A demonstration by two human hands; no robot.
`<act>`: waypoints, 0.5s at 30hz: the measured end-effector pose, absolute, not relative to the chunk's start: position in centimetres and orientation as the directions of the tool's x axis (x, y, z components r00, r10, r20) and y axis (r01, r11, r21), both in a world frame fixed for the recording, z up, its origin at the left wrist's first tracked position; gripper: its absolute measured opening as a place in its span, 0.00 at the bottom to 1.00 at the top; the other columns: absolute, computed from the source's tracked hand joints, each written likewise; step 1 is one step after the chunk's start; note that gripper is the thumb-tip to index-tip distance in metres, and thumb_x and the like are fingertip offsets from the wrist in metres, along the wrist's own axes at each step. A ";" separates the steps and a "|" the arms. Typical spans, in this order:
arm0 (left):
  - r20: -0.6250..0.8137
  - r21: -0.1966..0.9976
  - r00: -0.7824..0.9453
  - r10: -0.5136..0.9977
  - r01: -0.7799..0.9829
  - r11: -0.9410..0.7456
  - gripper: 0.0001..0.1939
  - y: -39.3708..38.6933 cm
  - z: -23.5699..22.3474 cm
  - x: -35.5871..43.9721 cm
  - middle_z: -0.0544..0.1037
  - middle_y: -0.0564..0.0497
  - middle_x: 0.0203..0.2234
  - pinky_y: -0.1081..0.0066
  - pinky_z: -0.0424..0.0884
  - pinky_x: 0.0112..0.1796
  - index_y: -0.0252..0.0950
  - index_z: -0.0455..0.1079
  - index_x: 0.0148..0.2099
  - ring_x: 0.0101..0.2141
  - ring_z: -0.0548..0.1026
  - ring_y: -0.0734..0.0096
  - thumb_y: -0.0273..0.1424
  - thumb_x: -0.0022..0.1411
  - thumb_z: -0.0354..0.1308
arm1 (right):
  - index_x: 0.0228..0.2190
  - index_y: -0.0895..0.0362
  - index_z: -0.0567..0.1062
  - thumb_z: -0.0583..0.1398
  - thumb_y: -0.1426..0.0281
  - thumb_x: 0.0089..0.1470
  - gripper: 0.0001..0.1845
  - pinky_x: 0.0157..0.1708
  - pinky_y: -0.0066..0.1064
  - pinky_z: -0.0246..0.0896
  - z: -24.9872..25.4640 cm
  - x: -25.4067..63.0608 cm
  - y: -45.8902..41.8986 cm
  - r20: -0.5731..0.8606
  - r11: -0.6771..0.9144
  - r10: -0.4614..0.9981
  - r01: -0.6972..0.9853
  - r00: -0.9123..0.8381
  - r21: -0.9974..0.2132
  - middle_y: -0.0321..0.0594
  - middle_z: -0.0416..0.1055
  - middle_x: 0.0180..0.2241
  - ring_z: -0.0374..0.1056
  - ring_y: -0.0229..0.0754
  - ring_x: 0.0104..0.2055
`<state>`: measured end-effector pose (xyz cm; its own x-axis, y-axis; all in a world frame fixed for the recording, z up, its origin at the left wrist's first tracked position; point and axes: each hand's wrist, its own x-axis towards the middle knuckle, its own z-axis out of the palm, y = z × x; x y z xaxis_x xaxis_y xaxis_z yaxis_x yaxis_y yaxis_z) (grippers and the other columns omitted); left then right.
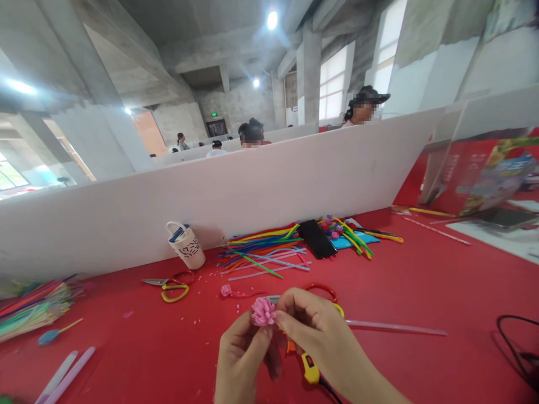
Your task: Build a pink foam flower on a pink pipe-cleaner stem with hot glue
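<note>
A small pink craft flower with many narrow petals is held up above the red table. My left hand is closed around its lower side, thumb in front. My right hand pinches at the flower's right edge, thumb and forefinger together. Partly behind my right hand lie scissors with red and yellow handles. Below that hand is a yellow corded tool with a dark switch; its front part is hidden. A smaller pink flower on a stem lies just beyond my hands.
Farther back lie colourful craft strips, a black phone and a white cup. Open scissors rest left of centre. A translucent pink strip extends rightward. A white partition borders the red table; people sit beyond.
</note>
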<state>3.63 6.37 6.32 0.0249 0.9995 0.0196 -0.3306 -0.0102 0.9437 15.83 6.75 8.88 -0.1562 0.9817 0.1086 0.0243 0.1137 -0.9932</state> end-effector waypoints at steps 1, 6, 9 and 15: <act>0.018 0.944 0.024 1.000 -0.331 -0.010 0.11 6.4 6.3 3.6 0.67 0.58 0.11 0.81 0.59 0.12 0.32 0.73 0.26 0.11 0.64 0.81 0.37 0.48 0.64 | 0.22 0.56 0.64 0.53 0.71 0.49 0.06 0.17 0.23 0.47 8.9 15.8 6.7 0.110 0.115 0.981 0.022 -0.158 -0.993 0.30 0.60 0.18 0.54 0.32 0.18; 0.019 0.942 0.024 1.000 -0.336 -0.010 0.11 6.4 6.3 3.6 0.66 0.58 0.11 0.81 0.59 0.12 0.32 0.73 0.27 0.11 0.63 0.80 0.36 0.48 0.64 | 0.21 0.56 0.64 0.53 0.70 0.48 0.07 0.16 0.23 0.46 9.1 15.7 6.7 0.116 0.119 0.981 0.011 -0.157 -0.993 0.30 0.59 0.17 0.53 0.32 0.18; 0.019 0.942 0.020 1.000 -0.334 -0.012 0.10 6.4 6.2 3.5 0.66 0.58 0.12 0.80 0.60 0.12 0.32 0.73 0.27 0.11 0.64 0.80 0.35 0.48 0.64 | 0.21 0.56 0.64 0.53 0.70 0.49 0.07 0.16 0.23 0.46 9.1 15.7 6.8 0.127 0.128 0.979 0.001 -0.159 -0.992 0.29 0.59 0.17 0.53 0.31 0.18; 0.015 0.946 0.015 1.000 -0.324 -0.009 0.10 6.4 6.2 3.5 0.67 0.57 0.13 0.80 0.60 0.12 0.32 0.72 0.25 0.11 0.64 0.80 0.35 0.48 0.64 | 0.21 0.56 0.64 0.54 0.71 0.48 0.06 0.16 0.23 0.45 9.1 15.8 6.7 0.127 0.128 0.979 -0.004 -0.158 -0.992 0.29 0.59 0.17 0.52 0.31 0.18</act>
<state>3.51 6.43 6.16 0.0154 0.9998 0.0149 -0.3241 -0.0091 0.9460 15.76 6.73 9.07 -0.1582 0.9792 0.1274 -0.0042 0.1284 -0.9917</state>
